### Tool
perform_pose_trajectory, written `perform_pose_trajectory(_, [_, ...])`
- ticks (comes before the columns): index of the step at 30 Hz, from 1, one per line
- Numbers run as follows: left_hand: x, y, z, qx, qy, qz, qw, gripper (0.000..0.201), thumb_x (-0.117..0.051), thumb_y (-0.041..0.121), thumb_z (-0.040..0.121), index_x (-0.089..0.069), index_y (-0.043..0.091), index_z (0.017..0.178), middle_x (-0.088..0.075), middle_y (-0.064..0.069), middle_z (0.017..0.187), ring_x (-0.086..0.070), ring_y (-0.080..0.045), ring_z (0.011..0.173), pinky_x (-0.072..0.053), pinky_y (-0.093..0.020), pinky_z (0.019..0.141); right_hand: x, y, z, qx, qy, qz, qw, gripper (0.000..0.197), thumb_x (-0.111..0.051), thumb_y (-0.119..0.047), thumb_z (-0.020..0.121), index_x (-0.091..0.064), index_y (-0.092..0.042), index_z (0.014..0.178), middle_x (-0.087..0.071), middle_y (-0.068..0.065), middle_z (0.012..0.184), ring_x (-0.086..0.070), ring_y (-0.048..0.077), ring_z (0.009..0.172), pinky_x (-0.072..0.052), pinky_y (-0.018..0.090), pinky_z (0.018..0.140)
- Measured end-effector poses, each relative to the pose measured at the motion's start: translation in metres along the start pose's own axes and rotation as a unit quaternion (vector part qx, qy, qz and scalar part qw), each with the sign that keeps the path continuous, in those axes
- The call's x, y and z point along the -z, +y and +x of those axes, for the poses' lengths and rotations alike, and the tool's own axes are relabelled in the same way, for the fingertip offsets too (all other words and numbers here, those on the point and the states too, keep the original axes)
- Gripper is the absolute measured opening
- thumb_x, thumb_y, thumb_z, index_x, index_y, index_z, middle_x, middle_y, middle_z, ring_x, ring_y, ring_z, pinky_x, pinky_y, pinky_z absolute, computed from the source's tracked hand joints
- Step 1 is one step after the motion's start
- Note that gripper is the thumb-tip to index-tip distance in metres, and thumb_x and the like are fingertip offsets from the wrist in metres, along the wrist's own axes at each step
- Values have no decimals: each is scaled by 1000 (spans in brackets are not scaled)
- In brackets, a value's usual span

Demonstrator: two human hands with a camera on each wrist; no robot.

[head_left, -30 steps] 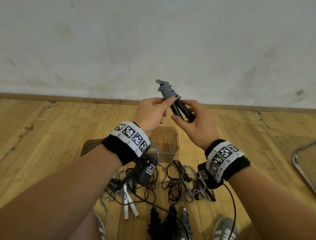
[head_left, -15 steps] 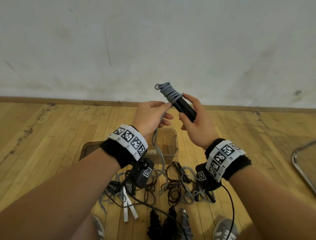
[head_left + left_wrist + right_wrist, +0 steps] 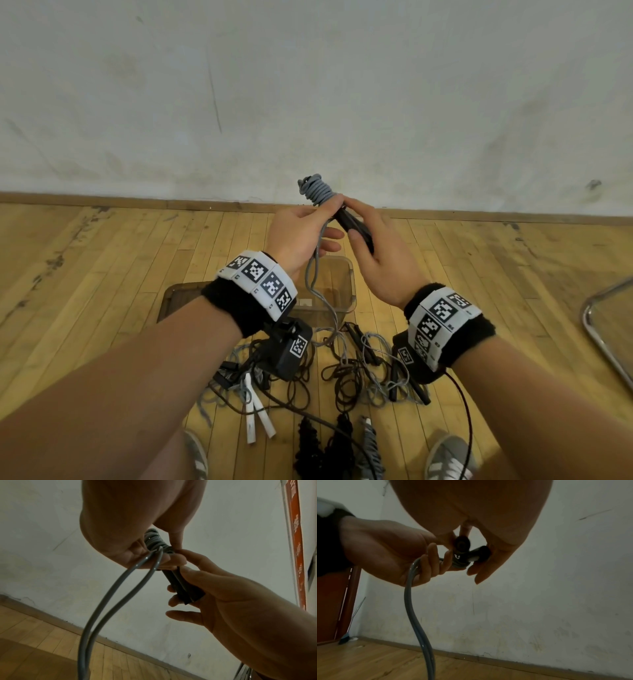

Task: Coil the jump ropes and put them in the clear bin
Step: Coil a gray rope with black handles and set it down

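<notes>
Grey jump rope [image 3: 317, 190] (tight turns round black handles [image 3: 354, 228])

- A grey jump rope [image 3: 317, 189] is held up in the air before the wall; its cord is wound in tight turns round the top of two black handles [image 3: 354, 228], which are kept side by side and tilted.
- Two loose grey strands [image 3: 109, 595] are seen hanging from the winding down toward the floor.
- A clear bin [image 3: 342, 305] is set on the wooden floor, upright and open-topped (what it holds cannot be told).
- A tangle of dark and grey jump ropes [image 3: 346, 370] is spread on the floor just beside the bin's near edge.
</notes>
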State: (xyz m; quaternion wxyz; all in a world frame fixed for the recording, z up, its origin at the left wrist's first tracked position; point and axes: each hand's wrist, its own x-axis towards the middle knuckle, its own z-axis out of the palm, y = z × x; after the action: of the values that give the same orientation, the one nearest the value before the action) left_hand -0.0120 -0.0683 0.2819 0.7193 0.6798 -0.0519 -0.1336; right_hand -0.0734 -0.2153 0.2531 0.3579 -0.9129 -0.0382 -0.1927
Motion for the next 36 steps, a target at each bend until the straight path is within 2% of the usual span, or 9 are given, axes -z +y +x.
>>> perform_pose_trajectory(4, [2,1,3,-16,-13,-7,1000,32,-68,44,96,-79,14,100,-72,0,71,-59,-9,52,-44,-20,52,5,-7,1,-55,6,155,986,69,-71,-24,94,-34,-39,150,-65,1,115,-67,15,100,-61,35,78])
perform_pose_trajectory(7, [2,2,4,-18,-46,-18,999,34,-64,40,100,-78,10,102,-66,0,68,-55,-10,52,-45,-19,51,10,-10,3,-139,-18,296,945,70,-71,-12,94,-36,-30,151,-68,10,116,-75,25,82,-62,33,70])
perform_pose_trajectory(9, [1,2,3,-19,-55,-13,998,36,-61,38,102,-75,5,105,-59,1,62,-53,-10,50,-46,-19,51,9,-11,4,-141,-41,312,939,62,-67,-9,96,-41,-22,150,-67,15,120,-76,28,85,-62,35,69])
perform_pose_trajectory(15, [2,-3,3,-10,-37,26,999,30,-65,41,99,-74,13,108,-64,-1,66,-61,-10,52,-50,-20,52,13,-1,6,-118,-3,222,968,61,-67,-6,95,-44,-25,148,-67,5,125,-77,18,89,-63,41,82])
perform_pose_trajectory(21, [1,-4,3,-10,-33,60,998,30,-71,35,96,-76,6,93,-77,-7,77,-73,-14,65,-58,-23,62,11,10,7,-91,31,100,990,68,-66,-12,96,-35,-36,152,-64,-10,120,-76,11,78,-63,44,78])
perform_pose_trajectory(25, [-1,-4,4,-18,-38,51,998,18,-67,24,99,-77,10,98,-79,-4,85,-76,-16,75,-61,-29,77,12,15,9,-79,33,7,996,70,-64,-17,97,-28,-44,151,-66,-10,106,-72,12,68,-62,45,68])
perform_pose_trajectory(29, [-3,-5,5,-22,-32,43,998,15,-66,22,99,-77,13,101,-79,-3,87,-76,-16,80,-60,-30,83,11,14,11,-43,45,-28,998,63,-58,-24,100,-27,-38,154,-61,-14,90,-61,3,63,-49,22,57])
perform_pose_trajectory(31, [-3,-4,6,-19,-24,37,999,14,-66,25,99,-76,15,101,-79,-2,86,-75,-13,76,-59,-29,80,8,12,10,-19,37,8,999,51,-45,-29,107,-29,-35,155,-57,-19,91,-56,-3,69,-40,13,60])
perform_pose_trajectory(36, [-3,-4,6,-5,-23,33,999,37,-70,49,93,-76,14,100,-79,-3,86,-74,-15,75,-60,-40,85,0,13,9,2,25,12,1000,49,-34,-28,109,-30,-44,154,-63,2,120,-58,12,101,-51,33,78])
